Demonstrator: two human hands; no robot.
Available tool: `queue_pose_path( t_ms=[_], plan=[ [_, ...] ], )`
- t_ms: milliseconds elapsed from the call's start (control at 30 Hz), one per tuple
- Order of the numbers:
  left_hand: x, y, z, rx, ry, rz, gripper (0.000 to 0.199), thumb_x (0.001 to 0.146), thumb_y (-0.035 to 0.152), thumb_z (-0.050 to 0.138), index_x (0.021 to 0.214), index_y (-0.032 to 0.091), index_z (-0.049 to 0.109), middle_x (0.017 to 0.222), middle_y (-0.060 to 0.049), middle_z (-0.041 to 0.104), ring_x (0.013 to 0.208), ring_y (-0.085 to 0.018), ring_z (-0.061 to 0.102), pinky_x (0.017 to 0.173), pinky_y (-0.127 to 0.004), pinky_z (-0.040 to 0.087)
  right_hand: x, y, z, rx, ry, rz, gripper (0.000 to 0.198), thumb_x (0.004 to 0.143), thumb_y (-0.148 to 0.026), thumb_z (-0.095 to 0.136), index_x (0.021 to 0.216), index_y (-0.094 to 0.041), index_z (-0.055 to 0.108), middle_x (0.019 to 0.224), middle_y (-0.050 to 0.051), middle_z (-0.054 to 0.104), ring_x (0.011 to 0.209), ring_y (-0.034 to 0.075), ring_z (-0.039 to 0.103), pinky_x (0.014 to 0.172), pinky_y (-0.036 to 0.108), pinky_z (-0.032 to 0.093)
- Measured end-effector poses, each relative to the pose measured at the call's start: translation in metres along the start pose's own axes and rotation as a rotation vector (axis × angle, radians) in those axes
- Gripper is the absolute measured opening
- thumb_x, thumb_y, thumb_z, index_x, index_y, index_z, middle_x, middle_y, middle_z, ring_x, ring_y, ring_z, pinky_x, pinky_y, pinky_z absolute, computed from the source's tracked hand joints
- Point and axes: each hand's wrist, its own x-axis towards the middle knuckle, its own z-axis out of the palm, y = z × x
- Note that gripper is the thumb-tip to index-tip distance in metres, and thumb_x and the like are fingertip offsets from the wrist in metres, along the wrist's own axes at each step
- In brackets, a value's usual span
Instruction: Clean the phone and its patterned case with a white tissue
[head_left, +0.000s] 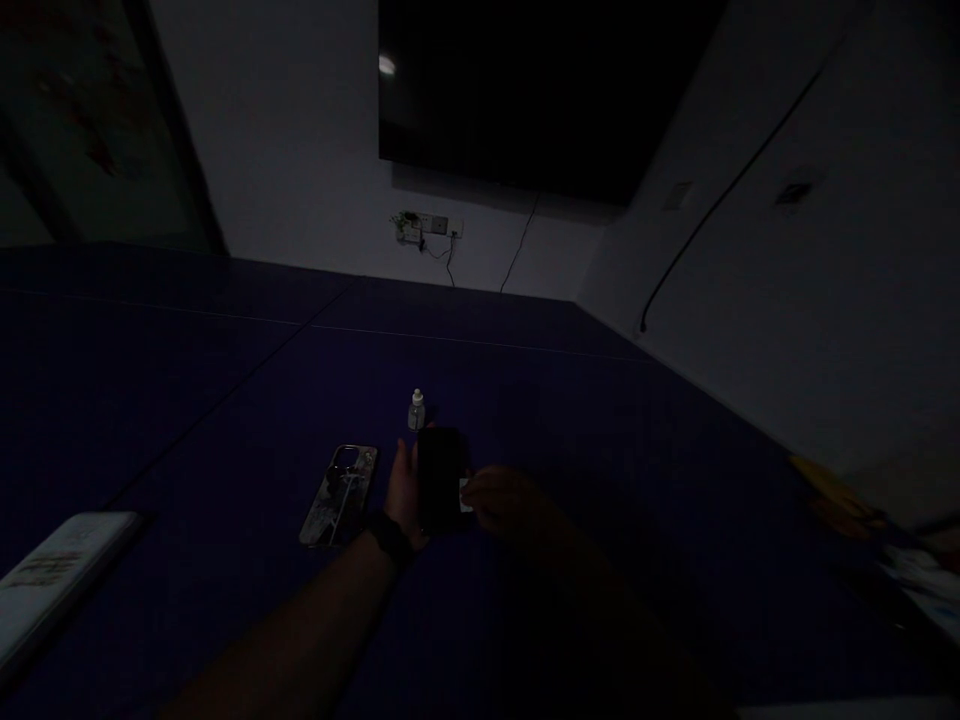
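In the dim head view, a dark smartphone (439, 478) lies in my left hand (403, 497), whose fingers wrap its left edge. A dark band circles that wrist. My right hand (496, 496) pinches a small white pad (466, 495) against the phone's right side; whether the pad is cloth or paper I cannot tell. Just beyond the phone stands a small clear bottle (416, 411) with a white cap. Left of my left hand, a patterned phone case (341, 497) lies flat on the dark blue surface (525, 400).
A white box-like object (56, 575) sits at the lower left. On the right edge are a yellow item (836, 495) and a cluttered pile (926, 570). A large dark screen (540, 90) hangs on the far wall above sockets (431, 225) and cables.
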Motion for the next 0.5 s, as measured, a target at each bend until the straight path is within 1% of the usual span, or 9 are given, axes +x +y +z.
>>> queue_pose_path(
  t_ms=[67, 167, 233, 367, 433, 500],
  plan=[
    [0.000, 0.000, 0.000, 0.002, -0.012, -0.007, 0.067, 0.095, 0.069, 0.031, 0.150, 0.032, 0.040, 0.096, -0.009, 0.070, 0.074, -0.027, 0.070, 0.069, -0.042, 0.053, -0.003, 0.000, 0.001, 0.023, -0.010, -0.047, 0.017, 0.086, -0.006, 0.058, 0.091, -0.018, 0.069, 0.095, 0.007, 0.077, 0.092, 0.018, 0.071, 0.084, 0.032, 0.058],
    [-0.001, -0.001, 0.001, -0.003, -0.010, 0.003, 0.066, 0.095, 0.068, 0.029, 0.150, 0.032, 0.040, 0.095, -0.009, 0.070, 0.069, -0.025, 0.069, 0.067, -0.040, 0.053, 0.002, -0.009, 0.007, 0.037, -0.081, -0.143, 0.016, 0.087, -0.007, 0.059, 0.093, -0.017, 0.069, 0.098, 0.007, 0.077, 0.097, 0.018, 0.070, 0.088, 0.032, 0.056],
    [0.000, 0.000, 0.001, -0.019, -0.014, 0.010, 0.066, 0.096, 0.066, 0.029, 0.150, 0.030, 0.040, 0.095, -0.009, 0.070, 0.071, -0.024, 0.069, 0.069, -0.040, 0.053, 0.007, -0.014, 0.008, 0.018, -0.085, -0.130, 0.016, 0.087, -0.007, 0.059, 0.095, -0.017, 0.069, 0.101, 0.009, 0.076, 0.099, 0.019, 0.069, 0.091, 0.034, 0.056],
    [0.001, -0.001, 0.000, -0.057, -0.029, 0.017, 0.063, 0.098, 0.063, 0.030, 0.150, 0.029, 0.040, 0.102, -0.010, 0.070, 0.076, -0.025, 0.069, 0.073, -0.042, 0.053, 0.007, -0.010, -0.003, 0.006, -0.014, -0.026, 0.018, 0.086, -0.005, 0.057, 0.093, -0.017, 0.069, 0.095, 0.008, 0.076, 0.092, 0.019, 0.070, 0.088, 0.035, 0.057],
    [0.001, -0.001, -0.001, -0.039, -0.038, 0.019, 0.064, 0.097, 0.065, 0.031, 0.150, 0.030, 0.039, 0.099, -0.009, 0.070, 0.074, -0.026, 0.069, 0.071, -0.042, 0.053, 0.004, -0.008, -0.007, 0.026, -0.015, -0.026, 0.018, 0.086, -0.005, 0.058, 0.093, -0.018, 0.069, 0.094, 0.007, 0.076, 0.091, 0.018, 0.071, 0.085, 0.033, 0.058],
    [0.002, -0.002, -0.003, -0.020, -0.047, 0.033, 0.066, 0.096, 0.066, 0.033, 0.150, 0.031, 0.038, 0.097, -0.009, 0.070, 0.073, -0.027, 0.069, 0.069, -0.042, 0.052, 0.003, -0.010, -0.004, 0.054, -0.049, -0.071, 0.018, 0.086, -0.006, 0.058, 0.094, -0.018, 0.069, 0.096, 0.007, 0.076, 0.094, 0.018, 0.070, 0.085, 0.032, 0.057]
  ],
)
